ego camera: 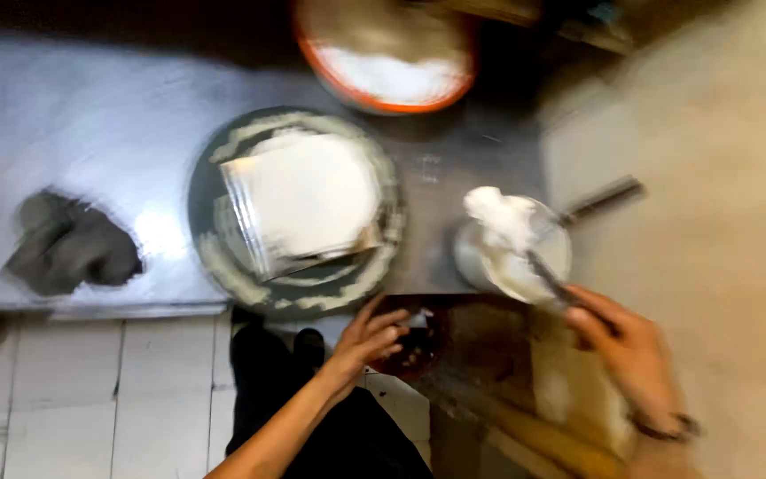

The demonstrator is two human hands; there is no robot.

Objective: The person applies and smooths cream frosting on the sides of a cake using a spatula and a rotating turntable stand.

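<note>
Loosely curled, the left hand's [371,339] fingers sit just below the round dark turntable [210,177] bearing a white square cake [312,191] at centre frame. Lower right, the right hand [627,341] grips a thin metal spatula [550,279] in a white cream bowl [511,248].

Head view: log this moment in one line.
left hand: at turntable edge | right hand: holds spatula in cream bowl | cake: on turntable
</note>
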